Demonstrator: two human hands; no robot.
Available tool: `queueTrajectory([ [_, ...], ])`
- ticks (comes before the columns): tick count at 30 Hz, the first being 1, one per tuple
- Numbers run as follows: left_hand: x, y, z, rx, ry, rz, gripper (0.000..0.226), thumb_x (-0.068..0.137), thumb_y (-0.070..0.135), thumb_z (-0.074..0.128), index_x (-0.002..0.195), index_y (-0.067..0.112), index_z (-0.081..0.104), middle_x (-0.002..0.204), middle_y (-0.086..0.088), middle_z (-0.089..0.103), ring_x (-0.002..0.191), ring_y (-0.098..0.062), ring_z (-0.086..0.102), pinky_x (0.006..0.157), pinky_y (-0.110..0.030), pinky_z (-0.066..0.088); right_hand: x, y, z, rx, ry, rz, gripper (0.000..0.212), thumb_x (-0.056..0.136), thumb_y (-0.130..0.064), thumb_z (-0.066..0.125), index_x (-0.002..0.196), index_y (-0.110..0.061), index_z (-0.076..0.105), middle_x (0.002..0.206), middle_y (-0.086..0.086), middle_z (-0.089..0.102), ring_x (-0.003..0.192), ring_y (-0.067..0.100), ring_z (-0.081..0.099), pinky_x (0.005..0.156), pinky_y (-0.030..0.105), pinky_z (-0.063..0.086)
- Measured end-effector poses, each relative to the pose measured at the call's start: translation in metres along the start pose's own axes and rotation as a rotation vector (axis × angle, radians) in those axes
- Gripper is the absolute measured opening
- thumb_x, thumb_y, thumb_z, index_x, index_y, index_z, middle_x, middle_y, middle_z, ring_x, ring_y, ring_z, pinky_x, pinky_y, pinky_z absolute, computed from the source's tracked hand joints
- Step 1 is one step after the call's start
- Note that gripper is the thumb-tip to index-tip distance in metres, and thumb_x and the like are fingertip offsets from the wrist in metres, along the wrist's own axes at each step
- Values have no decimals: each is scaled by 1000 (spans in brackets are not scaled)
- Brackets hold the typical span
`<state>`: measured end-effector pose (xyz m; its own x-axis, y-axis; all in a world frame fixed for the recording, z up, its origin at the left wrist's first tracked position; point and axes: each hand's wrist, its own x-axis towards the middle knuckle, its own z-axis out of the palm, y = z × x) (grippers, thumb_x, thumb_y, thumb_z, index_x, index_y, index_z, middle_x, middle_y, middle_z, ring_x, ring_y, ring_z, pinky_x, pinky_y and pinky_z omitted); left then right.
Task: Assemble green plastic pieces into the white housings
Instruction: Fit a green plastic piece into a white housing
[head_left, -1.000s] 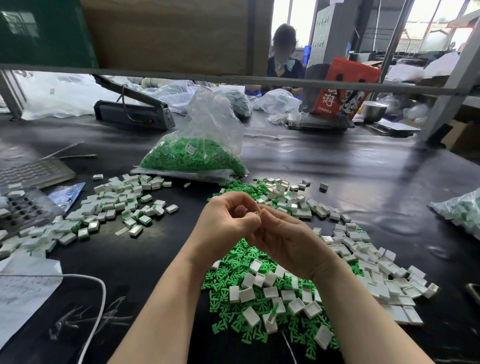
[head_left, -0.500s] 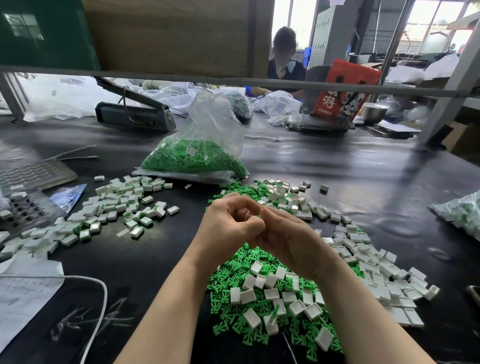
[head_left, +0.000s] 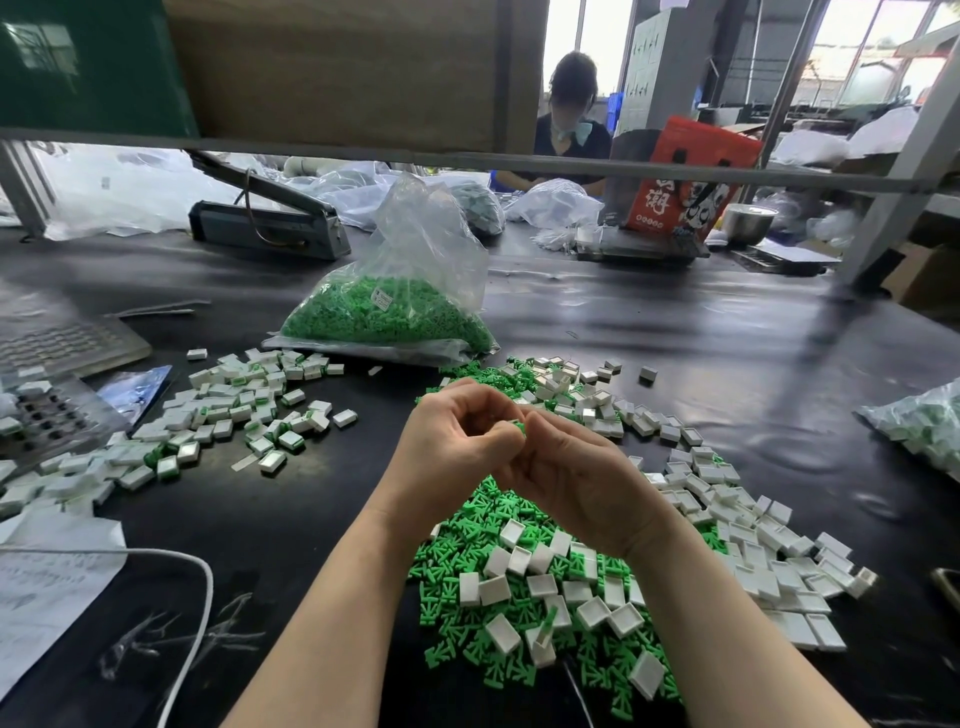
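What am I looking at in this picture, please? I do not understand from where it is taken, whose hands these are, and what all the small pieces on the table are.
The picture comes from a camera worn on a person's head, looking down at their own hands. No machine is involved. The left hand and right hand meet above the black table, and their fingers pinch a small green piece between them; any housing is hidden. Below lies a pile of loose green pieces mixed with empty white housings. To the left is a heap of housings with green already inside. Behind stands a clear bag of green pieces. Another worker sits opposite.
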<state>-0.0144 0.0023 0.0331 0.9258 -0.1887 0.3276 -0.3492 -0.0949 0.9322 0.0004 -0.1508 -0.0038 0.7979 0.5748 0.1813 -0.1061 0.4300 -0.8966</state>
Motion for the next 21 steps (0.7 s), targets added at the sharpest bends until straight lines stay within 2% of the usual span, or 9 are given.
queueTrajectory([
  [3,-1,1,0,3,6,10,20,79,-14,57,70,3,62,76,-8,53,43,-13,57,41,-15,40,0,0,0,5,11,1,66,85,-39,73,124,9,52,91,14,57,84,18,57,85,26,49],
  [6,-1,0,-1,-5,15,13,20,79,-14,57,69,3,63,75,-4,53,44,-15,58,41,-15,40,1,1,1,14,28,-7,70,84,-38,74,125,13,48,103,18,48,91,21,53,87,26,49],
  [10,0,-1,1,-18,31,21,4,69,5,61,65,6,63,76,-1,51,50,-22,59,40,-16,40,3,1,2,0,23,-13,64,86,-36,72,124,10,51,113,21,40,97,26,44,89,27,46],
  [12,1,-1,1,3,40,18,5,65,10,59,65,8,63,77,-4,50,54,-28,58,40,-15,40,3,2,2,-13,39,-11,62,86,-37,72,122,9,52,113,20,39,98,28,41,88,28,44],
  [15,1,-3,1,35,46,11,6,65,12,59,66,9,64,79,-6,49,59,-30,57,41,-15,39,4,2,4,-30,63,-10,63,85,-38,73,122,9,53,110,19,40,99,29,39,89,30,41],
  [17,2,-5,0,33,42,2,7,65,12,58,66,10,64,78,-7,50,57,-29,58,41,-15,39,3,2,5,-27,66,-6,61,84,-38,74,121,7,56,104,18,44,95,26,45,88,30,43],
  [20,2,-8,-1,-2,7,2,9,69,12,57,71,7,65,75,-4,53,50,-20,59,46,-17,43,1,-1,4,-85,73,-3,50,84,-44,71,110,-2,64,88,15,57,85,20,55,86,31,44],
  [21,2,-9,-1,3,-1,3,11,71,14,57,74,8,65,78,-3,53,52,-18,59,50,-19,45,-1,-2,3,-143,98,0,49,85,-46,68,105,-2,64,83,13,60,81,21,56,84,34,44],
])
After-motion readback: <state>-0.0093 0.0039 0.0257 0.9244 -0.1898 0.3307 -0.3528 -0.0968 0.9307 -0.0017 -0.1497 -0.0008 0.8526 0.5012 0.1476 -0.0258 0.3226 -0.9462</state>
